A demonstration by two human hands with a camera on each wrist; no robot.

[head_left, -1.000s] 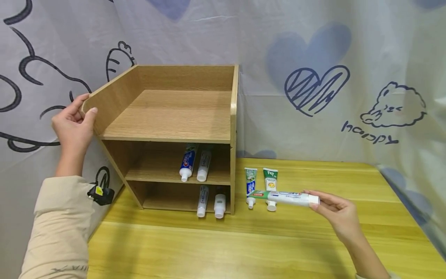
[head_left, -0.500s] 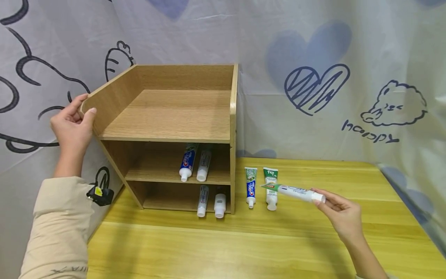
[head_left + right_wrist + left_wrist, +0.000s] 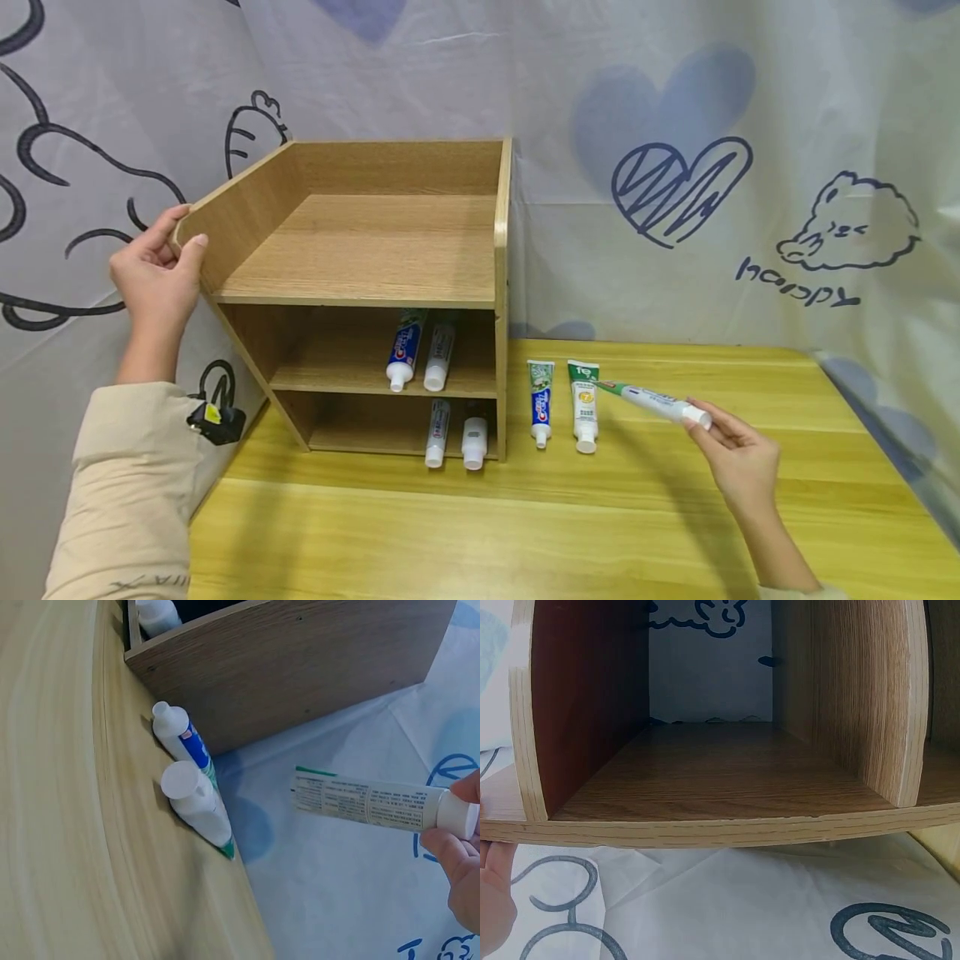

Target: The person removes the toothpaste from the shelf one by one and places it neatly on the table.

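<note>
- A yellow table (image 3: 525, 533) is topped by a wooden shelf unit (image 3: 375, 250).
- The shelf unit's left side panel (image 3: 243, 208) is clamped between the left hand (image 3: 157, 279)'s thumb and fingers.
- A white-and-green tube (image 3: 654, 402) is pinched at its cap (image 3: 456, 815) by the right hand (image 3: 742, 462), raised right of the shelf unit.
- Two more tubes (image 3: 540, 406) are laid beside the shelf unit; four others (image 3: 403, 350) are lodged in its lower compartments, paired.

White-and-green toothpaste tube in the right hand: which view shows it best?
Right wrist: the white-and-green toothpaste tube appears largest, printed side facing the camera. Head: smaller, more of its green end showing. Left wrist: absent.
</note>
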